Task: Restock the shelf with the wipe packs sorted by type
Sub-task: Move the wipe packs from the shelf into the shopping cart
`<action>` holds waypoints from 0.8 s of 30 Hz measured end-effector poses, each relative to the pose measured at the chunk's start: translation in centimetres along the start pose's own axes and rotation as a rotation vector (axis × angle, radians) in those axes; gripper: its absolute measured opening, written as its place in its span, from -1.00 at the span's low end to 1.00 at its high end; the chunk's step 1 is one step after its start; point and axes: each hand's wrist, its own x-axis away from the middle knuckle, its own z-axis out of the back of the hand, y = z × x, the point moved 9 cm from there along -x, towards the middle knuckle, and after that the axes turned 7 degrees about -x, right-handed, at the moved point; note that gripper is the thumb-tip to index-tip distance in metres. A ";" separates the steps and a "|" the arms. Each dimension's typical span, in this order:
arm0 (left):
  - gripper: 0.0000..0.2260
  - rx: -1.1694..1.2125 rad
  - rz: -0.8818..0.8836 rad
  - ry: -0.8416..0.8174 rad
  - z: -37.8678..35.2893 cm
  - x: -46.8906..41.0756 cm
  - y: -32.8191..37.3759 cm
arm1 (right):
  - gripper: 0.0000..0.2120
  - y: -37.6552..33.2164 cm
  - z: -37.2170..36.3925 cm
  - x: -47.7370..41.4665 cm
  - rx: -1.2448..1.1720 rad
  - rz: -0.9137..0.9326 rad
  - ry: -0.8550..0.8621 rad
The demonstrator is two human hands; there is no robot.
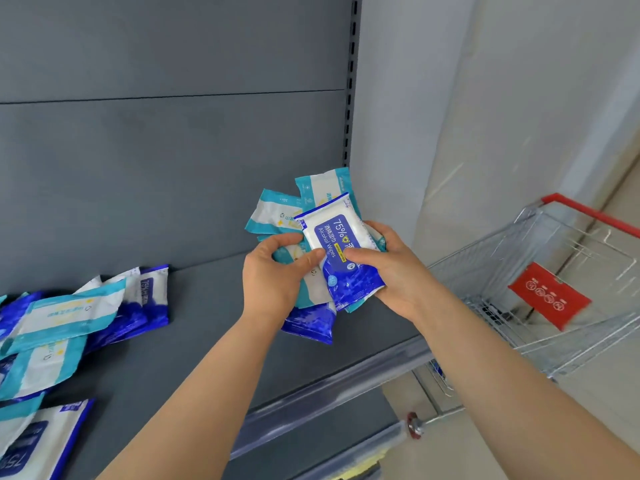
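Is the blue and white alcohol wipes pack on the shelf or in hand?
In hand: left hand and right hand grip the pack over the grey metal shelf.

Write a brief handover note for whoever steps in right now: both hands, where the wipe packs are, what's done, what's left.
Left hand and right hand: both grip packs above the shelf, a blue pack on top, teal packs fanned behind.
Shelf's left end: a pile, blue and teal jumbled.
Done: packs are on the shelf, unsorted.
Left: sort both lots by type.
Cart stands at the right.
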 end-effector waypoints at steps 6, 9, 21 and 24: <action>-0.70 0.051 -0.027 -0.097 -11.5 0.0 2.5 | -0.57 -5.2 10.3 0.2 -0.033 0.051 0.094; -0.70 0.082 -0.035 -0.119 -18.5 0.4 3.6 | -0.54 -8.0 16.6 -0.1 -0.027 0.068 0.124; -0.70 0.085 0.146 -0.119 -43.7 -1.2 -1.4 | -0.51 -10.2 41.0 -6.4 -0.013 -0.105 0.185; -0.72 0.059 0.210 -0.126 -47.7 -3.1 -5.2 | -0.50 -7.9 45.2 -9.5 -0.009 -0.174 0.196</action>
